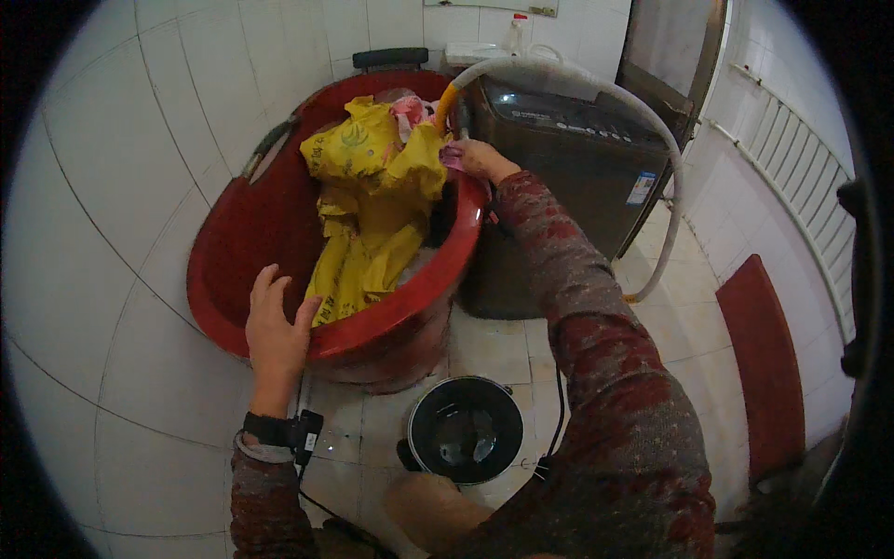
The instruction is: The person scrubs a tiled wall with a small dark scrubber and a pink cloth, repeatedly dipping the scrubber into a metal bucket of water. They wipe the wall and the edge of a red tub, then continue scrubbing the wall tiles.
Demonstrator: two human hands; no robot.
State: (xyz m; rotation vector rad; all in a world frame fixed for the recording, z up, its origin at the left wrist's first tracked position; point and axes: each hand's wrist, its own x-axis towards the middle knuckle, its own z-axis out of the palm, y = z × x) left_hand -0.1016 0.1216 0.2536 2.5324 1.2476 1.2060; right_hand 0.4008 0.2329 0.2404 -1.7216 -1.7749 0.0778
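Note:
My right hand (485, 161) is at the right rim of a large red plastic tub (237, 265), its fingers closed on a piece of pinkish-purple cloth (452, 155). My left hand (279, 328) is over the tub's near left rim, fingers spread and holding nothing. A crumpled yellow sheet or bag (377, 182) bearing dark printing drapes down inside the tub. Behind it lies some pink and white cloth (412, 115). Whether the purple piece joins the pink cloth is hidden.
A dark washing machine (559, 175) stands right of the tub, with a grey hose (670, 175) arching over it. A black pot (465, 430) sits on the tiled floor before me. A red board (765, 370) leans at the right wall. A black cable (561, 405) runs nearby.

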